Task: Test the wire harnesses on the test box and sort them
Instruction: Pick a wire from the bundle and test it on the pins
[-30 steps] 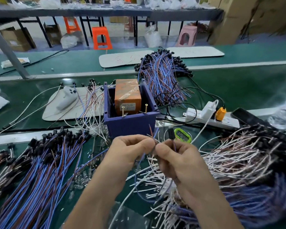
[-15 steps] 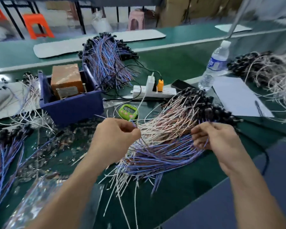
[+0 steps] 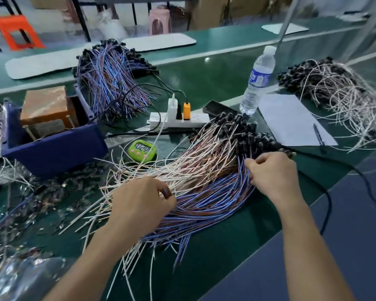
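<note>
A large pile of wire harnesses [image 3: 206, 170], white, brown and blue with black connectors at its far end, lies in the middle of the green bench. My left hand [image 3: 141, 203] lies on the pile's near left part, its fingers curled around white wires. My right hand [image 3: 274, 174] is at the pile's right side, just below the black connectors, pinching blue wires. The test box [image 3: 52, 148], a dark blue tub with an orange-brown block and brass pins inside, stands at the left, apart from both hands.
A green timer [image 3: 142, 149] and a white power strip [image 3: 178, 121] lie between the test box and the pile. Other harness piles sit at the back [image 3: 113, 79], far right [image 3: 345, 98] and far left. A water bottle [image 3: 258, 79], a phone, paper [image 3: 291, 120] and a pen are at the right.
My view has swung right, away from the test box. My hands, close together on one harness in front of the box, have parted and come down on the middle pile.
</note>
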